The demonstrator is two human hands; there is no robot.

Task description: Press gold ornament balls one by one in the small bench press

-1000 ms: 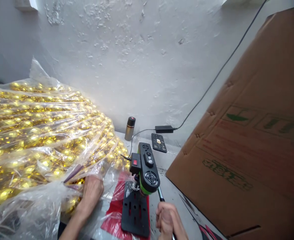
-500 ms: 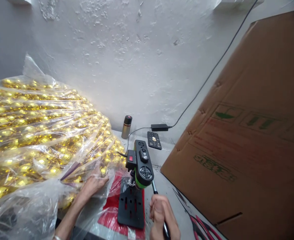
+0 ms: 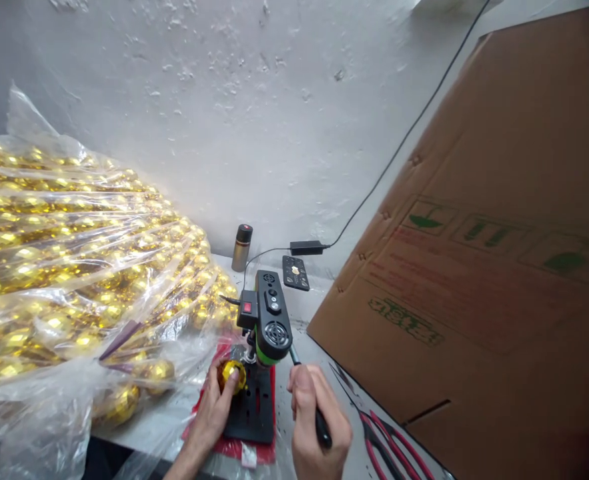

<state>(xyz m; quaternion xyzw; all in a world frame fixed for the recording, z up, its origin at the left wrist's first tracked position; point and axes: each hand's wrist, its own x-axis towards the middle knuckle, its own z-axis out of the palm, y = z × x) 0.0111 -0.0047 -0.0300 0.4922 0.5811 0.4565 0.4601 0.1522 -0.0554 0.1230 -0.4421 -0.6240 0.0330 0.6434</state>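
Left hand point(image 3: 213, 408) bent round a faceted gold ball point(image 3: 235, 368), thumb on one side and fingers on the other, pinched together on it. That ball sits just left of the head of the small drill press point(image 3: 273, 313), over its slotted black base plate point(image 3: 249, 421); whether it touches the plate, I cannot tell. Right hand point(image 3: 319, 420) is closed in a fist on the black-gripped lever point(image 3: 323, 430), at the near right side of the drill press.

Beneath the drill press a red plastic sheet point(image 3: 224, 447) lies on the pale table point(image 3: 284, 417). To the left of the drill press bulges a clear plastic bag point(image 3: 74, 267) packed with similar gold balls. Behind the drill press stand a bottle with a black cap point(image 3: 241, 250), a flat dark phone-like slab point(image 3: 295, 273) and a black power adapter point(image 3: 307, 248), its cable rising to the right. Red-and-black-handled scissors point(image 3: 399, 445) lie to its near right, beside a large cardboard box point(image 3: 474, 293). Beyond the drill press rises a rough, flaking white wall point(image 3: 254, 147).
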